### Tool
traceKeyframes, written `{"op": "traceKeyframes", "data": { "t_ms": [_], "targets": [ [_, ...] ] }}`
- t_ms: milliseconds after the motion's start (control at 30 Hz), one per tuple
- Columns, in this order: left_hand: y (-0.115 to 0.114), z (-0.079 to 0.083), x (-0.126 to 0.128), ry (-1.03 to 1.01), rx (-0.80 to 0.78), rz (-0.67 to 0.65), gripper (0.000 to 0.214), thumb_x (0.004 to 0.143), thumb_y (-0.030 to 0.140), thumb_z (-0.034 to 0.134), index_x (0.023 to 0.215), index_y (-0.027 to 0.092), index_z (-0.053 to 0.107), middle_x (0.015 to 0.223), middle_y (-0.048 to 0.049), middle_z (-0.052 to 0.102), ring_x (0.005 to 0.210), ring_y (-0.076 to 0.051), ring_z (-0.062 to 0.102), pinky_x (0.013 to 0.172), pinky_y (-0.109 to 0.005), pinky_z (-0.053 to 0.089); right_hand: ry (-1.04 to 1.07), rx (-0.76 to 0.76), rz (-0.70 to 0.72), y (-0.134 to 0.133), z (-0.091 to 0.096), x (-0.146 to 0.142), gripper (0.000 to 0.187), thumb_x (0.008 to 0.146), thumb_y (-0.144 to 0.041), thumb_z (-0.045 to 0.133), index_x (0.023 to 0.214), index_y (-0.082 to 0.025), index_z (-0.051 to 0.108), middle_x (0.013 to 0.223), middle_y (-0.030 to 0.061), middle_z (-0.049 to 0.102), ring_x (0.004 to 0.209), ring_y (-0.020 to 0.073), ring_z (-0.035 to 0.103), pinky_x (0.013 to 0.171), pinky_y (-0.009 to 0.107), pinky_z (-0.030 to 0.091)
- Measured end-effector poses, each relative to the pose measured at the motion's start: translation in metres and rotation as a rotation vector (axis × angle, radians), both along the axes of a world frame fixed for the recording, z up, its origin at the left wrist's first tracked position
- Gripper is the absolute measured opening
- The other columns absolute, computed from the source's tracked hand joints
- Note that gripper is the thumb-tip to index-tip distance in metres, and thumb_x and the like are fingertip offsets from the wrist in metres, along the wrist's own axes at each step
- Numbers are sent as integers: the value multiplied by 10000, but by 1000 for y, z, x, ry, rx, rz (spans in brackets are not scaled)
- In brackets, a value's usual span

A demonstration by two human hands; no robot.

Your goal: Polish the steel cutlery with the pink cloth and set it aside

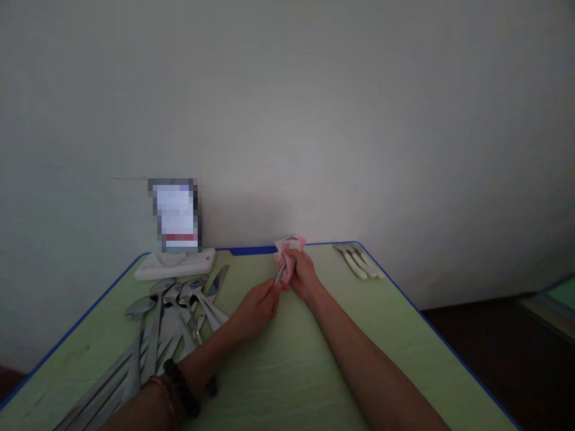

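One metal utensil [280,275] is before me, over the far part of the green tabletop [299,359], part of it inside a pink-and-white cloth [283,256]. My left hand [258,308] is clamped on its near end; my right hand [305,274] is closed on the cloth around it. On my left lies a cutlery pile [155,329], a blurred screen [178,214] on a white stand [179,267] beyond it; on my right, white-handled forks [359,263].
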State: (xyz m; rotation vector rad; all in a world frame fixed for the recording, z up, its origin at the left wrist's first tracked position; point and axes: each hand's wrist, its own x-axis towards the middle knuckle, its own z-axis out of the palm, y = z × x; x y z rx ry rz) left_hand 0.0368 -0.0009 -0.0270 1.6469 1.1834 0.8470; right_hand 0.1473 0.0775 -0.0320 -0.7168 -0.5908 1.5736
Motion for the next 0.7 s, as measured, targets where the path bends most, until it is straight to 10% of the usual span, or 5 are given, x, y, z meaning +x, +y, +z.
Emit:
{"op": "traceKeyframes", "data": {
  "t_ms": [700],
  "targets": [
    [-1,6,0,259,89,-12,377,875,362,249,913,159,563,523,34,402,513,-139,407,542,-241,319,44,-1,-100,1,3,1,173,681,-315,666,699,-167,577,575,-36,590,504,78,529,514,195,469]
  ]
}}
